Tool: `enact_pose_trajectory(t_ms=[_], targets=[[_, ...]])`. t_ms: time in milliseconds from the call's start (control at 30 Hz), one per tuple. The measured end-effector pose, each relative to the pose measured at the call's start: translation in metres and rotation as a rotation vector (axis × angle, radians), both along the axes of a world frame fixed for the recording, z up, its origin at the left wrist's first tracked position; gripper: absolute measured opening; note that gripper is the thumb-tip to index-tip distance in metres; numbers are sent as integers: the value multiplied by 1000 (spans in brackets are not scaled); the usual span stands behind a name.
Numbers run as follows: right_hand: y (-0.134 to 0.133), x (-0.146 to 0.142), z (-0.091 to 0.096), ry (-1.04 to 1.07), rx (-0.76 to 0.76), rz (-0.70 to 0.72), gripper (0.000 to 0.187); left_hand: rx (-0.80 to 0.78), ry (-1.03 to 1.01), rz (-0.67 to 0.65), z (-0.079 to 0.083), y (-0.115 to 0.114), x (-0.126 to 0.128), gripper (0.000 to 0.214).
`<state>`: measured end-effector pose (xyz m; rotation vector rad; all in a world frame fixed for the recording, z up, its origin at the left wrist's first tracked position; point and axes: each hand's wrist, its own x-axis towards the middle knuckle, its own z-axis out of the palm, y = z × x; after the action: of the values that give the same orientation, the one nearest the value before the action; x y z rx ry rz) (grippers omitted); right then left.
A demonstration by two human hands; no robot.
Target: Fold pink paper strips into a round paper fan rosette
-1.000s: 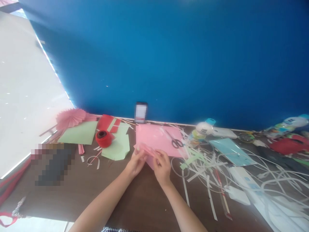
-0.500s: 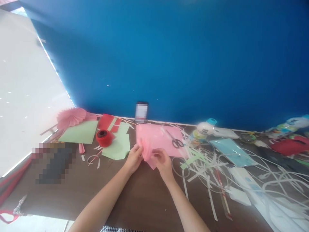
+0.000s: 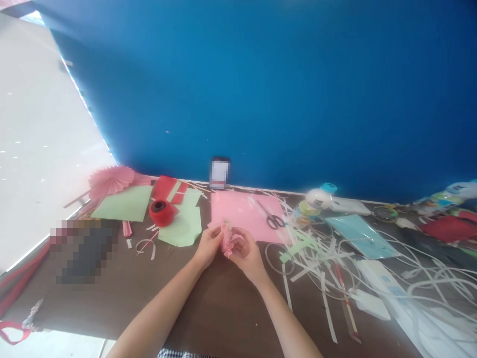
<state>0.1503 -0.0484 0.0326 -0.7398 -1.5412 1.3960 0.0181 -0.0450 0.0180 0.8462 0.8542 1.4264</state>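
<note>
Between my two hands is a small piece of folded pink paper, bunched narrow and held above the table's front part. My left hand pinches its left side with thumb and fingers. From the right, my right hand grips the lower right side, its fingers curled. Just behind them a flat pink sheet lies on the table, with dark-handled scissors resting on its right part.
Left of my hands are green sheets, a red ribbon roll and a pink paper fan. Tangled white paper strips, a bottle, a blue packet and a white power strip with cables lie to the right.
The pink paper, fanned out and taller before, is now turned and bunched into a smaller shape. My right hand has moved slightly left and closed in on it.
</note>
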Motion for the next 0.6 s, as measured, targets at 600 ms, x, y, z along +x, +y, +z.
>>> enact_pose_trajectory(t_ms=[600], targets=[[1,1,3,-62,7,-115,9,65,138,-50,3,-7,1,31]])
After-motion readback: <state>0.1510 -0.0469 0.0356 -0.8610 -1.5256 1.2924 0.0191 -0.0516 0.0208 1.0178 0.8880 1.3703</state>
